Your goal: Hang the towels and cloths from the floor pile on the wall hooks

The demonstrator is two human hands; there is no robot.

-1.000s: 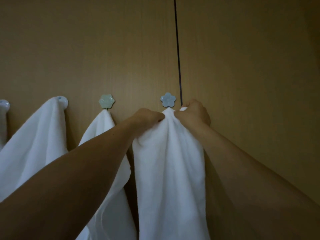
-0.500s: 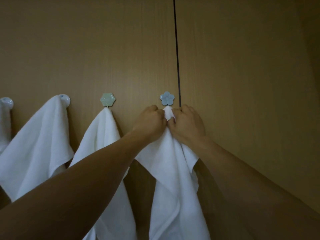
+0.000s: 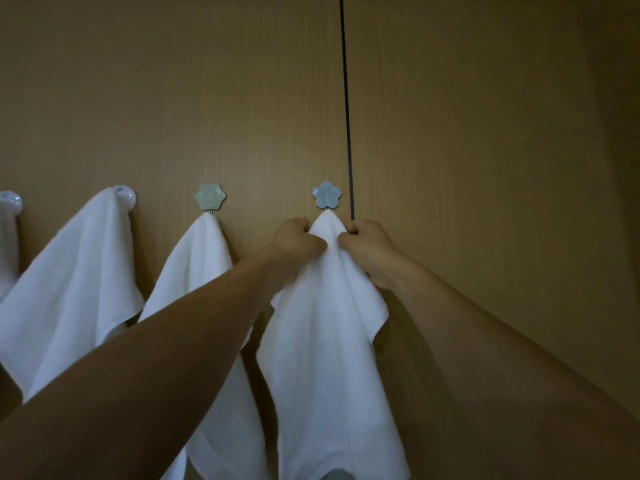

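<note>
A white towel (image 3: 329,341) hangs by its top point from the blue flower hook (image 3: 326,194) on the wooden wall. My left hand (image 3: 294,240) grips the towel just left of that point, and my right hand (image 3: 369,247) grips it just right of it, both a little below the hook. A second white towel (image 3: 204,271) hangs from the green flower hook (image 3: 210,196). A third white towel (image 3: 69,289) drapes from a round white hook (image 3: 125,195). The floor pile is out of view.
Another round white hook (image 3: 9,201) with white cloth under it sits at the far left edge. A dark vertical seam (image 3: 346,98) splits the wall panels just right of the blue hook. The panel to the right of the seam carries no hooks.
The towel's top went from bunched between my hands at the hook to hanging on it as a point. Both hands slid slightly down and apart, and the towel now drapes narrower.
</note>
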